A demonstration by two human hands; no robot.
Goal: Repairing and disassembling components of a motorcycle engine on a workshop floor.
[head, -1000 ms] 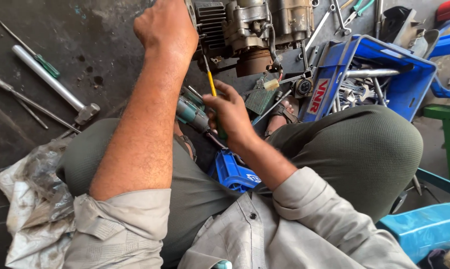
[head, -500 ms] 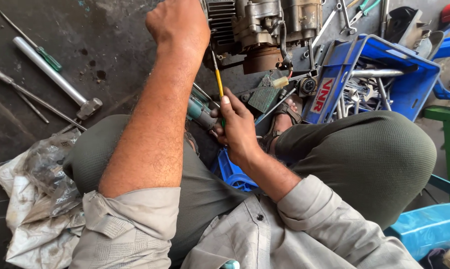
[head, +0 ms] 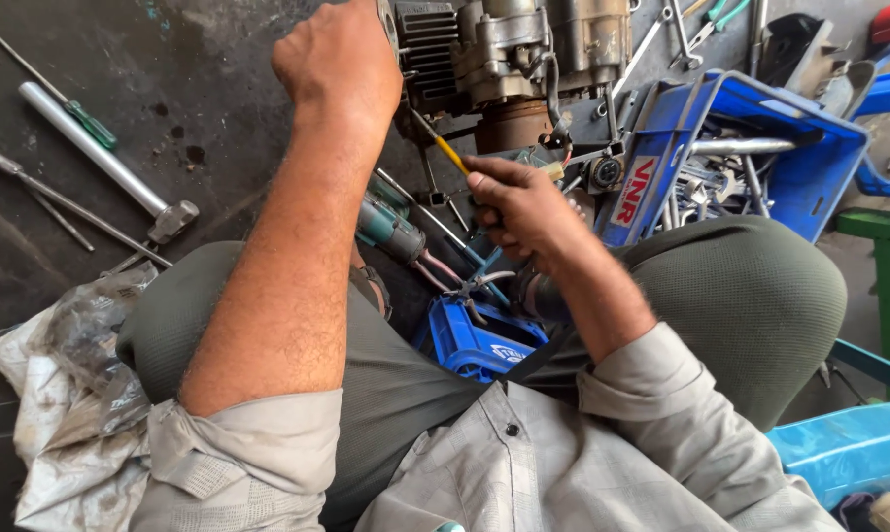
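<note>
Engine: a grimy small engine (head: pixel 524 59) sits on the floor at top centre of the frame.
Crate: a blue plastic crate (head: pixel 820 148) of metal tools stands at upper right, just beside the engine.
Left hand: the left hand (head: pixel 337 64), grip pressed into a fist, rests against the engine's left side.
Right hand: the right hand (head: pixel 524 212), centre frame, pinches a yellow-handled screwdriver (head: pixel 445 148), its tip angled up toward the engine.

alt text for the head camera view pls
Seated person's right hand holds a yellow-handled screwdriver against a small engine; the left hand rests fisted at the engine's side. A blue crate of tools stands nearby.
</note>
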